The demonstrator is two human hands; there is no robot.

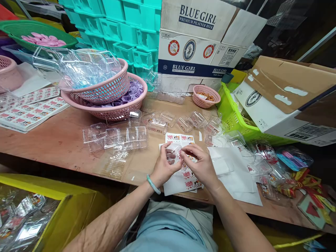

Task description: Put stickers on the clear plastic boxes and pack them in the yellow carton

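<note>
A small clear plastic box (173,149) is held up in my left hand (166,162), thumb and fingers curled round its sides. My right hand (198,161) meets it from the right, thumb and index finger pinched together at the box's edge on what looks like a small printed sticker (180,153); the fingertips partly cover it. Directly beneath both hands lies a white sheet of pink and cartoon stickers (189,183). Beyond it, several clear boxes with stickers on them (183,123) rest on the cardboard.
Clear boxes (126,138) lie to the left, near stacked pink baskets (139,99). White backing papers (244,171) lie right of the sheet. A small pink basket (206,101), a lime crate (231,117) and a beer carton (194,38) stand behind. A yellow bin (73,213) is at lower left.
</note>
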